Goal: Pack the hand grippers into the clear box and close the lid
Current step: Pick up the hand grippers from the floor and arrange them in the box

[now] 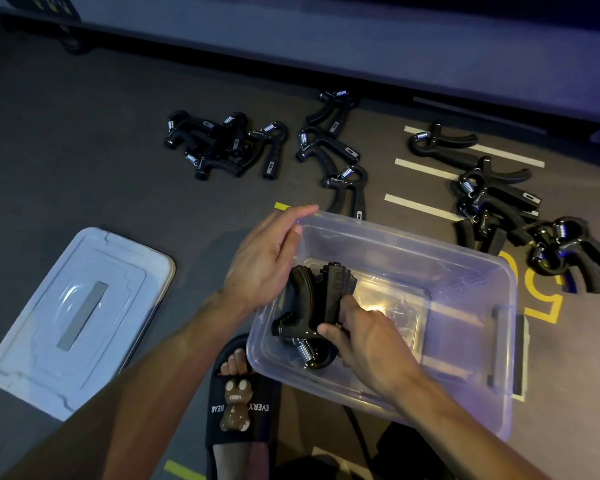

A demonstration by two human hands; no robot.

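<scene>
A clear box (465,268) stands open on the dark floor in front of me. Inside its left end, my right hand (364,337) grips a black hand gripper (312,306) with a steel spring, low near the box's floor. My left hand (267,258) holds the box's left rim, thumb inside the wall. The box's lid (80,320) lies flat on the floor to the left. Several more black hand grippers lie on the floor beyond the box: a pile (222,147) at the back left, a group (333,150) in the middle, and another pile (499,199) at the right.
My foot in a black slide sandal (236,407) with a brown bear charm is just left of the box's near corner. White and yellow floor markings (423,206) run under the right side. A low platform edge (326,57) runs along the back.
</scene>
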